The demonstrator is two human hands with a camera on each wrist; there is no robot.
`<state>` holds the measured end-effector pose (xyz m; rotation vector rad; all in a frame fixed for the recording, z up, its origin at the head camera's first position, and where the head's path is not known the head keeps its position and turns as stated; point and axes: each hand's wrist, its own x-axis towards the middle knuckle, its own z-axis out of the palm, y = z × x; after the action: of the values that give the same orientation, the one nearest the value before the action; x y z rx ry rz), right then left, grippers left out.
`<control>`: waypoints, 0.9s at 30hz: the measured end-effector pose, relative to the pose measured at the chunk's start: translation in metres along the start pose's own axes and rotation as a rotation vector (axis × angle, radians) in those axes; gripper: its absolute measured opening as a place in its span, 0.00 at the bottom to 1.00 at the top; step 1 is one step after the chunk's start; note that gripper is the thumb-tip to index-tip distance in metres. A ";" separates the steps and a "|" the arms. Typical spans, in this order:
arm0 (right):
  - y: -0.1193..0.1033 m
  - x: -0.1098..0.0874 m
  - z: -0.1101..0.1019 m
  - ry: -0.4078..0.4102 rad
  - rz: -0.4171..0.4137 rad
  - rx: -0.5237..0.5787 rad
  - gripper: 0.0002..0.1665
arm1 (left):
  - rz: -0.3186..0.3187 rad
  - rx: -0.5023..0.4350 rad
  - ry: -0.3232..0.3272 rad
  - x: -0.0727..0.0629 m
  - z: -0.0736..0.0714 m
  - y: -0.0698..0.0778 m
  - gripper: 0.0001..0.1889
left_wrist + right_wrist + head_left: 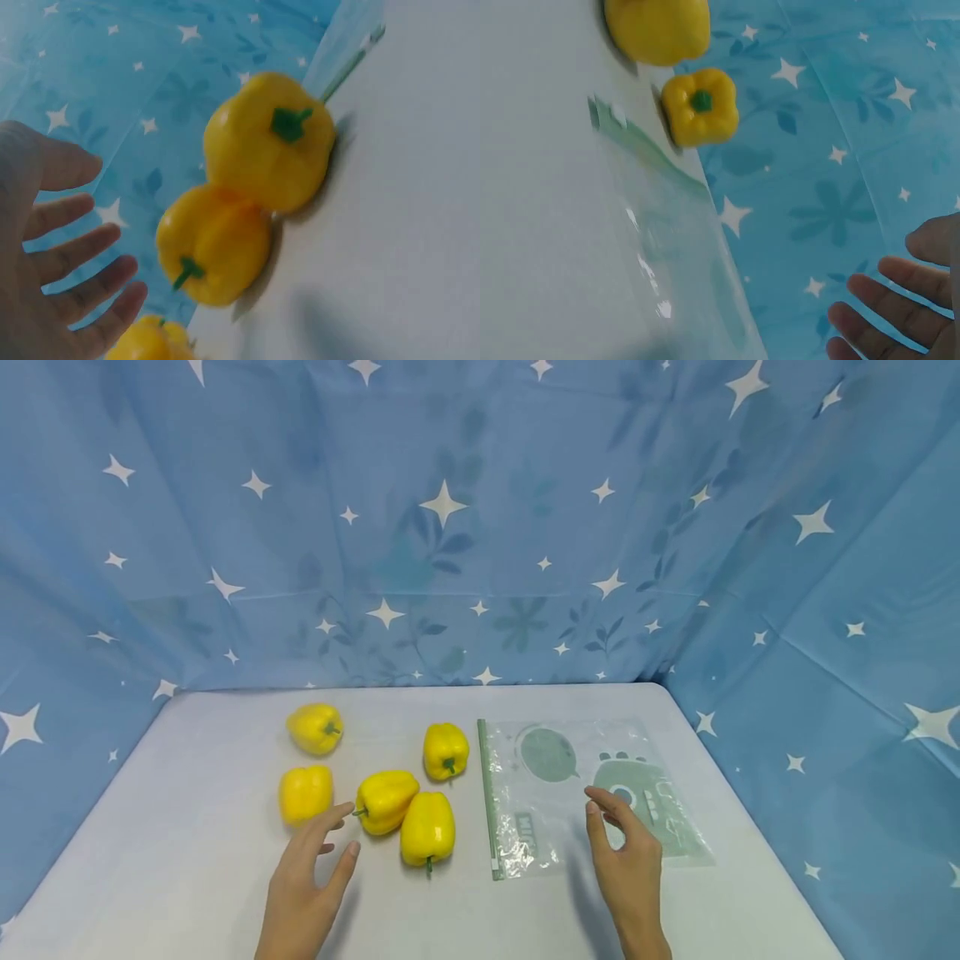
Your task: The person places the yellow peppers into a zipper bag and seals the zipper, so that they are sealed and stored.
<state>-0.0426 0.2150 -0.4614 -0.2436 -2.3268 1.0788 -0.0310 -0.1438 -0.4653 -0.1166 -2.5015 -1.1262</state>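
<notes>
The left hand [303,881] hangs over the white counter [187,860] with its fingers [75,249] spread and relaxed, gripping nothing. At twelve o'clock from it, just by the fingertips, sits a yellow pepper [305,792]; a second pepper [313,728] lies farther out at the same hour. A third pepper [386,800] at one o'clock and a fourth pepper [427,827] at two touch each other, and a fifth pepper [446,750] stands beyond them. The right hand [628,868] is over the near part of a clear plastic bag [543,802] lying flat, its green strip [489,802] along the nine o'clock edge. Its fingers are loosely bent, thumb apart; it seems clear of the bag, though contact is hard to judge. A starry blue curtain [510,568] hangs at twelve o'clock.
</notes>
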 end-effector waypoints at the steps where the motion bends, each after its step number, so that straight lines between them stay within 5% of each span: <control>1: -0.002 -0.002 0.002 -0.019 0.026 0.009 0.12 | -0.012 -0.016 -0.006 0.000 0.003 0.003 0.29; 6: -0.007 -0.012 0.012 -0.123 0.130 0.103 0.11 | -0.099 -0.057 -0.035 -0.003 0.019 0.013 0.31; 12: -0.007 -0.011 0.035 -0.253 0.128 0.167 0.17 | -0.176 -0.121 -0.048 0.000 0.036 0.023 0.33; 20: -0.013 -0.010 0.063 -0.307 0.057 0.098 0.25 | -0.133 -0.094 0.063 0.000 0.061 0.039 0.36; 27: -0.016 -0.020 0.082 -0.316 0.056 -0.008 0.29 | -0.068 -0.054 0.083 -0.005 0.073 0.053 0.36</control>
<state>-0.0707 0.1438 -0.5002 -0.1512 -2.6165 1.2090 -0.0373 -0.0546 -0.4739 0.0006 -2.4194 -1.2016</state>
